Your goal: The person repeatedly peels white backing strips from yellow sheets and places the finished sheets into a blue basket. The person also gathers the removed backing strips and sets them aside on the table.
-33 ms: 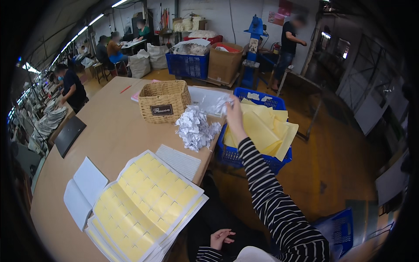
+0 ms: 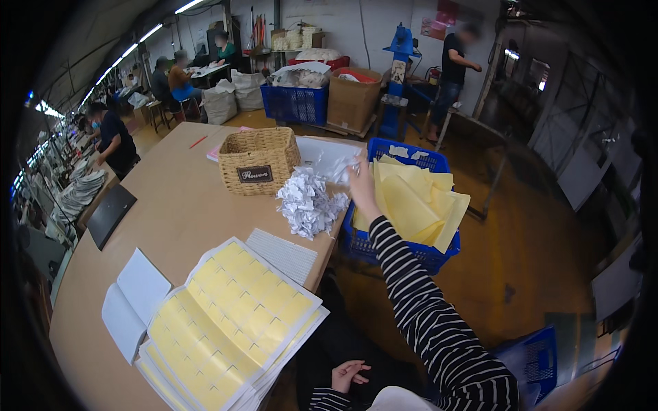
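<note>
My right hand (image 2: 362,183), in a black-and-white striped sleeve, reaches over the table's right edge, just right of a heap of white paper scraps (image 2: 307,204). Its fingers are closed on blurred white paper scraps (image 2: 340,166), above a white sheet or tray. Down in my lap, against dark clothing, lies my left hand (image 2: 349,375), fingers loosely curled and apart, holding nothing. Behind the heap stands a woven basket (image 2: 257,154) with a dark label. Nearer me lie stacked yellow sticker sheets (image 2: 226,315) with white borders.
Right of the table stands a blue crate (image 2: 411,152) full of yellow sheets (image 2: 415,198). An open white booklet (image 2: 133,294), a ribbed white pad (image 2: 281,253) and a black board (image 2: 111,214) lie on the table (image 2: 185,198). Other people work farther off.
My right hand has shifted slightly left, toward the heap of paper scraps. The left hand stays in my lap.
</note>
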The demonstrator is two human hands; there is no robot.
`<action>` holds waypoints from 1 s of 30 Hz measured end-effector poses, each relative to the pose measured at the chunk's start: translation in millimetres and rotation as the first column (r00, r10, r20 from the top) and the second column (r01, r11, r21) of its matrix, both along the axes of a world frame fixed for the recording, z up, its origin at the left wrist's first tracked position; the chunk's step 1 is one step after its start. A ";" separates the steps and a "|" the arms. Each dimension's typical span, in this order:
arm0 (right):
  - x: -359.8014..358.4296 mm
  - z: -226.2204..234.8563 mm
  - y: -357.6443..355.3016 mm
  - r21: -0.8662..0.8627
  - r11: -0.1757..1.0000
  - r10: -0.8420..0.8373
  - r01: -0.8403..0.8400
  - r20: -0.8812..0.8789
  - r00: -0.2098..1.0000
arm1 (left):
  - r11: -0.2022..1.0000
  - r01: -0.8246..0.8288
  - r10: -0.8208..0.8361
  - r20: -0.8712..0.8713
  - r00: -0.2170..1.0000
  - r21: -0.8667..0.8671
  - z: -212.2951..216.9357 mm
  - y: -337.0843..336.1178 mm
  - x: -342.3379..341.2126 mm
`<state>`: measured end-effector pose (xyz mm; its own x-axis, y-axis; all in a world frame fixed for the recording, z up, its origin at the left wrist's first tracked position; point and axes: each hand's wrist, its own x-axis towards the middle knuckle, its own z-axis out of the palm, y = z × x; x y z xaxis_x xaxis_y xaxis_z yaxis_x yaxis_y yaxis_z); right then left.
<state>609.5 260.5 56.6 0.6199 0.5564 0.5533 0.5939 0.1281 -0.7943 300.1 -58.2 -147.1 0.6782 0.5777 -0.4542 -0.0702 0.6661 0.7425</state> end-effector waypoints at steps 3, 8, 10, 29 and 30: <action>-20.8 -54.1 15.7 -0.117 0.991 0.057 -0.058 -0.013 0.998 | 0.998 -0.057 0.056 0.031 0.998 0.037 -15.6 -3.4 -4.1; -28.9 -71.8 -1.7 -0.020 0.985 -0.130 0.173 0.573 0.809 | 0.996 -0.091 0.090 0.054 0.994 0.008 -23.8 8.6 -4.2; -27.4 -62.4 -11.2 -0.236 0.956 -0.016 0.175 0.553 0.833 | 0.998 -0.061 0.061 0.033 0.998 -0.016 -26.1 11.9 -4.1; -8.1 -62.1 -19.0 -0.345 0.907 0.351 -0.243 0.296 0.888 | 0.998 0.016 -0.014 0.031 0.999 -0.054 -25.5 16.6 -7.3; -8.8 -62.2 -21.2 -0.269 0.946 0.259 -0.181 0.288 0.922 | 0.997 0.028 -0.027 0.018 0.999 -0.069 -26.3 16.9 -7.5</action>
